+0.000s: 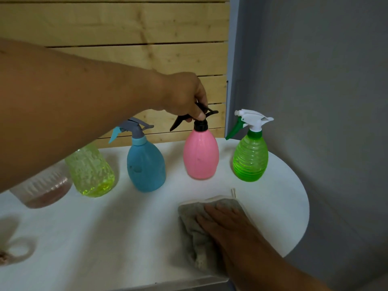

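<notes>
A pink spray bottle [201,156] with a black trigger head stands upright on the white table [105,227]. My left hand [184,97] reaches in from the left and grips that black head from above. A grey cloth [195,232] lies crumpled on the table in front of the bottles. My right hand [226,225] lies flat on the cloth with straight fingers.
A row of other spray bottles stands along the back: green [251,158] at right, blue [146,164], yellow-green [90,171], and a clear one with pinkish liquid [45,190] partly behind my arm. A wooden slat wall [147,38] is behind; a grey wall [315,80] at right.
</notes>
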`<state>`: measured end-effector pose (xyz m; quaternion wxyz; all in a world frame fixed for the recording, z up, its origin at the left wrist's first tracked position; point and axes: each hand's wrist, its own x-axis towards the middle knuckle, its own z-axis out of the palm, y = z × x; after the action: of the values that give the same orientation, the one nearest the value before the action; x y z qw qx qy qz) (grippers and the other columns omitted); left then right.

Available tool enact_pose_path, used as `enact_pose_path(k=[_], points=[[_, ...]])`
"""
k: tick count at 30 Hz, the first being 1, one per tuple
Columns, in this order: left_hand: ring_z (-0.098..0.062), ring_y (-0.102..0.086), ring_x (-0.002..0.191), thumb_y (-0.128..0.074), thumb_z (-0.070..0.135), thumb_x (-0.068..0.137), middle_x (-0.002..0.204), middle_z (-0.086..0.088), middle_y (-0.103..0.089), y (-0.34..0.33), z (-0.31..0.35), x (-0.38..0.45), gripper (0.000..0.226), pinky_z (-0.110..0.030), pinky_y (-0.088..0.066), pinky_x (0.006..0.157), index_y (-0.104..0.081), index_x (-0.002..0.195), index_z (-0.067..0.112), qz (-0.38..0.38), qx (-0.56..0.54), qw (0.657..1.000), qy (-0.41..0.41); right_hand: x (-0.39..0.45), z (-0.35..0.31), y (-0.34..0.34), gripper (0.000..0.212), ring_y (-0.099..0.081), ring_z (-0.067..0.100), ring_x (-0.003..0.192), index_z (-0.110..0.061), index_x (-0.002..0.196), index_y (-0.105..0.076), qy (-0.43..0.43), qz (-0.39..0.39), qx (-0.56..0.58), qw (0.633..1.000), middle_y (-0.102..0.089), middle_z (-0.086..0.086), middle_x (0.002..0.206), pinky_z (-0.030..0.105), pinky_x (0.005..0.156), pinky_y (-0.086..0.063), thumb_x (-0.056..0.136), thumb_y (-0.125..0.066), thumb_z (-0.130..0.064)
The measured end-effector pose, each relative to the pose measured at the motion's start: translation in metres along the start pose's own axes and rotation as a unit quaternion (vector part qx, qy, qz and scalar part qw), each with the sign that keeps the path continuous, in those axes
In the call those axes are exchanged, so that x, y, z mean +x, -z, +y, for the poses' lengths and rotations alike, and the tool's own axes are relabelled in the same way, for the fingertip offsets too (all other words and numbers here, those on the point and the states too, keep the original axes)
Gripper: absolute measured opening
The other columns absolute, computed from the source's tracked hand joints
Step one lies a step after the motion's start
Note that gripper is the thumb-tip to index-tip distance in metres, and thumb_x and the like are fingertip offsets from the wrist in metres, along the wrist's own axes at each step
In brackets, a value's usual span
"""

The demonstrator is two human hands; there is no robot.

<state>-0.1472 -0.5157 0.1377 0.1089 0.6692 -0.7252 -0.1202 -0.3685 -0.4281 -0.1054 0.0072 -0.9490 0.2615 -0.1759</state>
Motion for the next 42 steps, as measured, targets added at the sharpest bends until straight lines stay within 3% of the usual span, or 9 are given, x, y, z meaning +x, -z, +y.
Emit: enact_pose_path(k=[4, 9, 16, 19, 26, 29, 35, 39, 42], points=[[-0.015, -0.071, 0.077, -0.077, 0.014, 0.089, 0.093, -0.007, -0.077, -0.008, -0.005, -0.002, 0.018, -0.020, -0.055, 0.067, -0.075, 0.107, 0.013, -0.013, 0.002, 1.000, 0.006, 0.000, -0.004, -0.001, 0.064, -0.064, 0.017, 0.122, -0.031, 0.138, -0.046, 0.003, 0.013, -0.001, 1.000, -0.063, -0.006, 0.137, 0.034, 0.103, -0.045, 0.074, -0.042, -0.037], [-0.013, -0.070, 0.074, -0.077, 0.016, 0.089, 0.089, -0.008, -0.077, -0.010, -0.011, -0.005, 0.017, -0.026, -0.056, 0.073, -0.075, 0.106, 0.013, -0.015, 0.003, 1.000, 0.005, -0.001, -0.002, -0.003, 0.062, -0.063, 0.019, 0.123, -0.029, 0.135, -0.057, 0.004, 0.041, -0.002, 0.999, -0.063, -0.003, 0.137, 0.044, 0.093, -0.055, 0.074, -0.043, -0.031], [-0.015, -0.070, 0.079, -0.078, 0.016, 0.089, 0.095, -0.009, -0.078, -0.012, -0.012, -0.004, 0.019, -0.032, -0.057, 0.083, -0.074, 0.107, 0.015, -0.018, -0.011, 1.000, 0.013, 0.000, 0.003, -0.013, 0.059, -0.060, 0.019, 0.127, -0.032, 0.140, -0.046, 0.007, 0.044, -0.007, 0.999, -0.060, -0.004, 0.142, 0.038, 0.104, -0.036, 0.082, -0.044, -0.037], [-0.014, -0.069, 0.082, -0.078, 0.019, 0.089, 0.097, -0.008, -0.077, -0.011, -0.009, -0.004, 0.024, -0.027, -0.055, 0.079, -0.073, 0.112, 0.014, -0.026, -0.002, 0.999, 0.023, 0.000, 0.002, -0.012, 0.059, -0.060, 0.019, 0.128, -0.032, 0.140, -0.050, 0.007, 0.031, 0.002, 0.999, -0.059, -0.004, 0.142, 0.041, 0.100, -0.051, 0.081, -0.045, -0.038], [-0.015, -0.056, 0.122, -0.075, 0.060, 0.080, 0.138, 0.001, -0.059, -0.006, 0.030, 0.005, 0.081, -0.025, -0.040, 0.097, -0.047, 0.148, 0.027, 0.061, -0.013, 0.998, -0.014, -0.002, -0.003, -0.003, 0.059, -0.062, 0.018, 0.125, -0.030, 0.133, -0.065, -0.013, 0.038, 0.002, 0.999, -0.063, -0.004, 0.138, 0.045, 0.100, -0.052, 0.078, -0.045, -0.036], [-0.018, -0.053, 0.129, -0.075, 0.063, 0.078, 0.144, 0.000, -0.054, -0.023, 0.065, 0.019, 0.094, -0.028, -0.042, 0.104, -0.037, 0.155, 0.026, 0.002, 0.032, 0.998, -0.060, -0.008, 0.005, -0.001, 0.058, -0.061, 0.018, 0.126, -0.029, 0.134, -0.064, -0.013, 0.045, -0.003, 0.999, -0.062, -0.003, 0.139, 0.043, 0.106, -0.045, 0.079, -0.045, -0.037], [-0.026, -0.075, 0.086, -0.076, 0.031, 0.091, 0.100, -0.011, -0.075, -0.061, 0.085, 0.055, 0.033, -0.041, -0.059, 0.082, -0.070, 0.112, 0.007, -0.027, 0.097, 0.991, -0.086, -0.028, 0.033, 0.010, 0.057, -0.063, 0.021, 0.124, -0.027, 0.132, -0.066, -0.058, 0.057, -0.019, 0.997, -0.063, -0.001, 0.137, 0.049, 0.101, -0.049, 0.080, -0.044, -0.032], [-0.020, -0.077, 0.081, -0.078, 0.025, 0.089, 0.098, -0.010, -0.077, -0.058, 0.083, 0.061, 0.029, -0.033, -0.061, 0.075, -0.070, 0.111, 0.006, -0.013, 0.021, 0.997, -0.072, -0.033, 0.047, 0.020, 0.052, -0.055, 0.024, 0.132, -0.028, 0.142, -0.054, -0.071, 0.046, 0.047, 0.995, -0.054, -0.002, 0.146, 0.049, 0.106, -0.047, 0.092, -0.043, -0.029], [-0.020, -0.076, 0.082, -0.079, 0.023, 0.088, 0.097, -0.011, -0.077, -0.039, 0.090, 0.065, 0.029, -0.026, -0.062, 0.067, -0.071, 0.111, 0.007, 0.018, -0.012, 0.998, -0.067, -0.017, 0.072, 0.025, 0.045, -0.059, 0.027, 0.116, -0.022, 0.135, -0.058, -0.064, 0.041, 0.099, 0.992, -0.060, 0.001, 0.130, 0.043, 0.102, -0.048, 0.092, -0.046, -0.025]])
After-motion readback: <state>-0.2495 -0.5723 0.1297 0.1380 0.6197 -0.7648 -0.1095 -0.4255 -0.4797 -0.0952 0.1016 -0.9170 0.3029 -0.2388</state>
